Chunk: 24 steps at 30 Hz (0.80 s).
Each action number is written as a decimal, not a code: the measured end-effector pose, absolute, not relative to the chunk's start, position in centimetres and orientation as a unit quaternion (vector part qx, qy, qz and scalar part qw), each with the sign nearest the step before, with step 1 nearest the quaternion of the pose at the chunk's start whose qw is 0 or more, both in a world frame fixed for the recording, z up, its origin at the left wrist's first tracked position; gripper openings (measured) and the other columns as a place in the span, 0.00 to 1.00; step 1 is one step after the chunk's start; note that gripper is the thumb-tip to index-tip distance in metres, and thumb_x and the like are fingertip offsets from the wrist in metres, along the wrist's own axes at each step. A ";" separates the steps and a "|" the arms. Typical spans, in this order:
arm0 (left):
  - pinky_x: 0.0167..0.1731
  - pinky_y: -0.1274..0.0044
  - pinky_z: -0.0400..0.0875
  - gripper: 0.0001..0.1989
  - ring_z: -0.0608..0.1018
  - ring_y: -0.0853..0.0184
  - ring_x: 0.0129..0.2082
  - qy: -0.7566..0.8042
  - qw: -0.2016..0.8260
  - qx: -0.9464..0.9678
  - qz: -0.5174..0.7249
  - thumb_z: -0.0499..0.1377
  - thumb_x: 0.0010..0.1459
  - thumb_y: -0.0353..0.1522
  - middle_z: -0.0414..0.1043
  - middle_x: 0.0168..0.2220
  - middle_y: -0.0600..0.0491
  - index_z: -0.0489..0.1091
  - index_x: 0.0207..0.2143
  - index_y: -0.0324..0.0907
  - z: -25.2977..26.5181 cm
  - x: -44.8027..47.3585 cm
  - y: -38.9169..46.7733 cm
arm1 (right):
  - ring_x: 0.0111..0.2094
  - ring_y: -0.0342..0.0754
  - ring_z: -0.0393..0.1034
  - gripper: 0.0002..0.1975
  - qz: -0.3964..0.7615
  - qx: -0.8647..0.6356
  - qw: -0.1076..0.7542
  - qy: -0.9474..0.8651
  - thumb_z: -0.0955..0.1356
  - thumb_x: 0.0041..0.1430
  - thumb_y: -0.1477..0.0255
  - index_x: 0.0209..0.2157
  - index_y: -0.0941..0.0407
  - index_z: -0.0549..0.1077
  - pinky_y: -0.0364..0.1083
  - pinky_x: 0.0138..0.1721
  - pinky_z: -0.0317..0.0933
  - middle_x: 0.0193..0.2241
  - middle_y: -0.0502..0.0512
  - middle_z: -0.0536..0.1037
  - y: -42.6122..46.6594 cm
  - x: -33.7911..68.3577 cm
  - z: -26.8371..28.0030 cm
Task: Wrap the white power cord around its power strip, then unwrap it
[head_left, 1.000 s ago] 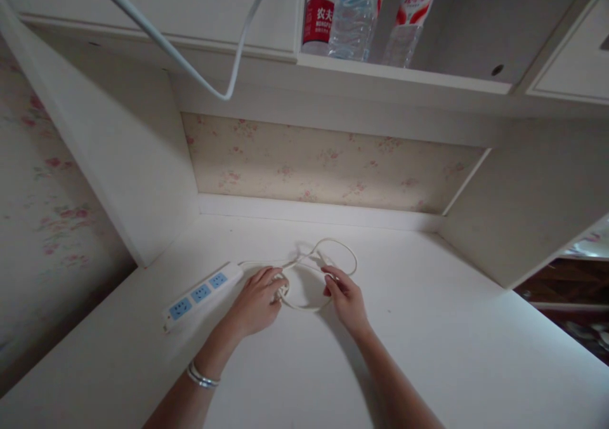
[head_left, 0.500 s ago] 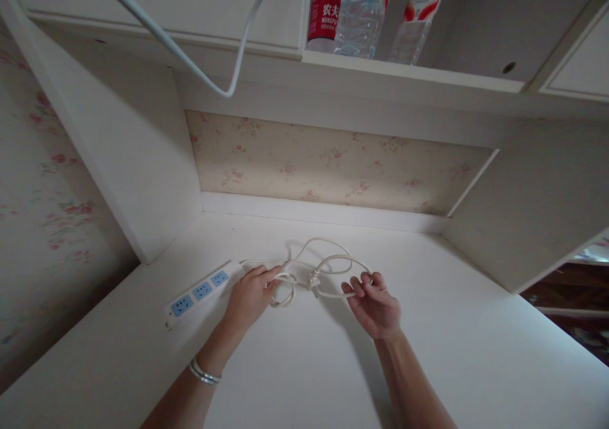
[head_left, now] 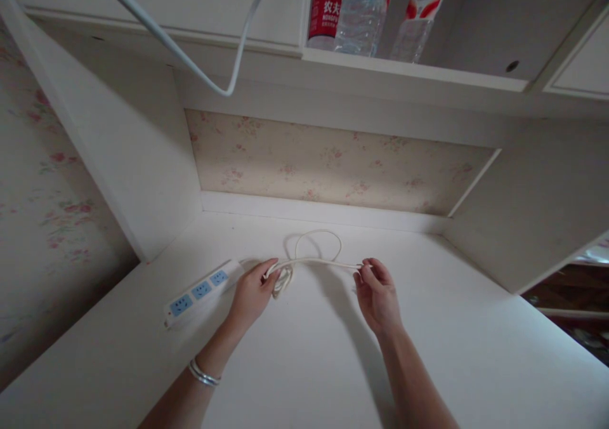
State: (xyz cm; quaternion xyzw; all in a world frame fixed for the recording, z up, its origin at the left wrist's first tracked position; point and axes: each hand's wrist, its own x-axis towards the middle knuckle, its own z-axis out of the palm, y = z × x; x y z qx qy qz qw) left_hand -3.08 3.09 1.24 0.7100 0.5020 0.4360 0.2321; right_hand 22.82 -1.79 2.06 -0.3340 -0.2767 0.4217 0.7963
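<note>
A white power strip [head_left: 202,291] with blue sockets lies slantwise on the white desktop, just left of my left hand [head_left: 254,289]. Its white power cord [head_left: 323,262] runs across between my two hands. My left hand is closed on the cord, and a small bundle of coils hangs beside its fingertips. My right hand [head_left: 379,292] pinches the cord further right, and the stretch between is nearly straight. One loose loop of cord arcs behind that stretch. The plug cannot be made out now.
Plastic bottles [head_left: 362,13] stand on an open shelf overhead. A pale bent tube [head_left: 190,64] hangs down at the upper left. Side panels [head_left: 533,207] bound the desk nook, with flowered wallpaper [head_left: 328,159] at the back.
My right hand has shifted slightly, and the loop with the plug it held is now a nearly straight stretch of cord. The coils by my left hand are bunched closer together.
</note>
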 end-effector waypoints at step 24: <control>0.41 0.73 0.68 0.17 0.73 0.63 0.40 0.327 0.596 0.638 0.362 0.59 0.55 0.38 0.74 0.41 0.48 0.72 0.46 0.41 1.8 -1.3 1.4 | 0.25 0.44 0.70 0.10 0.343 -0.426 0.718 -0.431 0.64 0.60 0.63 0.38 0.54 0.68 0.46 0.31 0.63 0.29 0.53 0.76 -2.9 20.5 2.3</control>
